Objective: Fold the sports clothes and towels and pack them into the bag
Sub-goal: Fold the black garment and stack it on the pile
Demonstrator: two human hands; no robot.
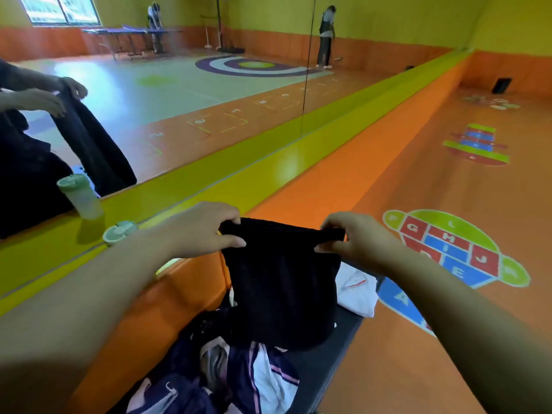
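Grip: left hand (206,231) and right hand (355,240) each pinch a top corner of the black garment (283,282).
Garment: dark, limp, hanging flat above the clothes pile (233,372) on the near bench.
Arms: both extended forward, level.
Left: pale green bottle (80,198) on the ledge.

I see an orange floor (418,186) with painted hopscotch (454,249), a yellow-green ledge (268,165) under a wall mirror (179,94), and yellow walls (513,22).
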